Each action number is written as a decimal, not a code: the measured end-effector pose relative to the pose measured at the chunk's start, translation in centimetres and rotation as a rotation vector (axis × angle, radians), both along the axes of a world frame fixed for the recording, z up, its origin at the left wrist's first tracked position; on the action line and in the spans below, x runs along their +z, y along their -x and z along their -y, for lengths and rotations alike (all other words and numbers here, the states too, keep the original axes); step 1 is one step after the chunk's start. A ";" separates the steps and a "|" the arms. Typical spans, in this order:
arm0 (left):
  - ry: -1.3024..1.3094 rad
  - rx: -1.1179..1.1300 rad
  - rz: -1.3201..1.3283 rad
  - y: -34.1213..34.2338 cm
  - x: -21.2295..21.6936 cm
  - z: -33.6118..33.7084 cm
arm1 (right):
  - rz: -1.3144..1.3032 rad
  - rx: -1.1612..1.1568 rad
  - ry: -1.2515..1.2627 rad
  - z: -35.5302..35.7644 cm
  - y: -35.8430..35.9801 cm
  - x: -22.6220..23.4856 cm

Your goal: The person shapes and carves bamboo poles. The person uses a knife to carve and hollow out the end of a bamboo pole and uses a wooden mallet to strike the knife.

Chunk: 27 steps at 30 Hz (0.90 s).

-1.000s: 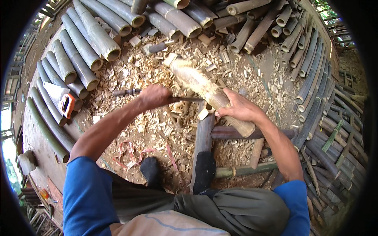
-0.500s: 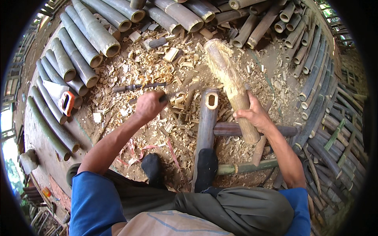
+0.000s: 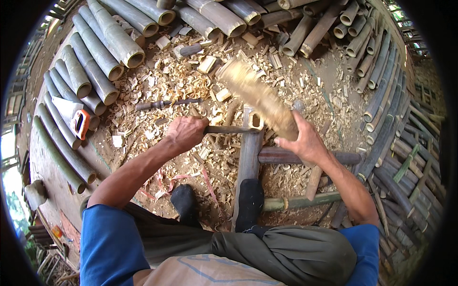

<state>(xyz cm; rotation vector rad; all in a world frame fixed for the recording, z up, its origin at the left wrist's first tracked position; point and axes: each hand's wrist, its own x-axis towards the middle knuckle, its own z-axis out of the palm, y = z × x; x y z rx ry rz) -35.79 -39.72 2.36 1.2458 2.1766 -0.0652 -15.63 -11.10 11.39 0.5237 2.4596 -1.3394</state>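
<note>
My left hand (image 3: 185, 133) grips a dark chisel (image 3: 231, 129) lying sideways, its tip at a rectangular hole near the top of an upright bamboo pole (image 3: 248, 162). My right hand (image 3: 305, 142) holds a thick pale wooden club (image 3: 255, 93), blurred with motion, slanting up and left above the chisel. My foot in a black sock (image 3: 249, 202) presses on the pole's lower part; the other socked foot (image 3: 183, 202) rests on the chips beside it.
Wood chips (image 3: 191, 81) cover the ground. Cut bamboo tubes (image 3: 102, 47) lie stacked at the left and top, thinner poles (image 3: 381, 95) at the right. A handsaw with an orange handle (image 3: 76, 119) rests on the left stack. Another dark tool (image 3: 164, 103) lies among chips. A crossbar (image 3: 281, 156) passes under the pole.
The club has swung from upright down and leftward toward the chisel. My left hand has moved the chisel to the hole in the pole.
</note>
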 end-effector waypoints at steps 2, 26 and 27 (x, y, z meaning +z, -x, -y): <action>-0.119 -0.041 -0.006 0.5 -2.9 1.4 | -0.191 0.379 -0.309 -1.1 -0.8 -1.6; 0.030 -0.044 -0.031 0.4 -3.2 -0.2 | -0.222 0.957 -0.946 -4.6 3.0 -4.7; 0.074 -0.021 -0.003 1.6 -3.3 -1.3 | -0.260 0.909 -0.933 -5.1 3.5 -4.1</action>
